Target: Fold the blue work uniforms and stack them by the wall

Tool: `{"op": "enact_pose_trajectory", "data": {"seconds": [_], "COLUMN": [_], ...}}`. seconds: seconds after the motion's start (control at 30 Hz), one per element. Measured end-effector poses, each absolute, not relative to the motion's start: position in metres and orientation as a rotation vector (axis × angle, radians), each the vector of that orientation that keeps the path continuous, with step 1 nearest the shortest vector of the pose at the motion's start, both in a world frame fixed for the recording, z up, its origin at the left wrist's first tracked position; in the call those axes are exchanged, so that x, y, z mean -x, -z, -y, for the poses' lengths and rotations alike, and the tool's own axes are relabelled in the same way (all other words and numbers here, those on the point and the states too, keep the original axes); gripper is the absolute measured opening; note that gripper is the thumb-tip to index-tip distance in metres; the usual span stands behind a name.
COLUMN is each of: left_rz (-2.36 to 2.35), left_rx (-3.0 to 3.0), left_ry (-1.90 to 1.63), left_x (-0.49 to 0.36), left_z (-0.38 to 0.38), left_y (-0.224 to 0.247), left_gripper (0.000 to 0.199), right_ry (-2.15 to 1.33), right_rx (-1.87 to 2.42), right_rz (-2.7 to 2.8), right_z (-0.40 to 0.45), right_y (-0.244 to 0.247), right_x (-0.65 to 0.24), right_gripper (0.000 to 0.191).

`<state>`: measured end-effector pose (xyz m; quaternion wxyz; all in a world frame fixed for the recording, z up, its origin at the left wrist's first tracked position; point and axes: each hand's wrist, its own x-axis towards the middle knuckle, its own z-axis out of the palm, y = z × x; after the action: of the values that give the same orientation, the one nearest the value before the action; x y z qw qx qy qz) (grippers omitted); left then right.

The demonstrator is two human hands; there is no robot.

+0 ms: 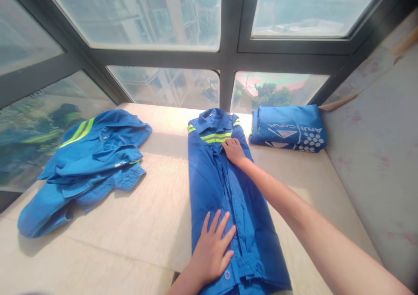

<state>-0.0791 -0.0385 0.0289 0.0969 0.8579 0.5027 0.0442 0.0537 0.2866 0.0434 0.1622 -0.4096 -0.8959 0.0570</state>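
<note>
A blue work jacket (212, 186) with yellow-green and grey reflective stripes lies in a long, narrow fold in front of me, its collar towards the window. My left hand (214, 247) rests flat on its lower part, fingers spread, beside a button near the hem. Farther up, my right hand (234, 151) lies palm down on the cloth just below the chest stripe. Its fingers are slightly bent and somewhat apart, with the fingertips against the folded layers. Nothing shows lifted in either hand. The underside of the jacket is hidden.
A crumpled blue work garment (98, 155) with reflective stripes lies on the left of the pale wooden surface (156, 203). At the back right sits a neatly folded blue garment (287, 127) with white printing. Windows (163, 84) run behind, and a patterned wall (379, 155) bounds the right.
</note>
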Motion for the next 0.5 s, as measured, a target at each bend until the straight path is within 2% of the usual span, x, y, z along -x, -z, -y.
{"op": "enact_pose_trajectory", "data": {"seconds": [0.17,0.37,0.5], "left_rz": [-1.505,-1.49,-1.49], "left_rx": [-2.507,-2.554,-2.584], "left_ry": [-0.135,-0.16,-0.198], "left_x": [0.077,0.076,0.075], "left_z": [0.039,0.039,0.038], "left_y": [-0.032,-0.027,-0.028], "left_gripper": [0.065,0.067,0.066], "right_ry": [-0.158,-0.219,-0.312], "right_rx": [1.228,1.202,1.118], "right_rz": [2.502,2.57,2.578], "right_z": [-0.227,-0.089,-0.027], "right_y": [-0.04,-0.007,0.001], "right_x": [-0.07,-0.117,-0.147], "right_gripper": [0.044,0.056,0.054]}}
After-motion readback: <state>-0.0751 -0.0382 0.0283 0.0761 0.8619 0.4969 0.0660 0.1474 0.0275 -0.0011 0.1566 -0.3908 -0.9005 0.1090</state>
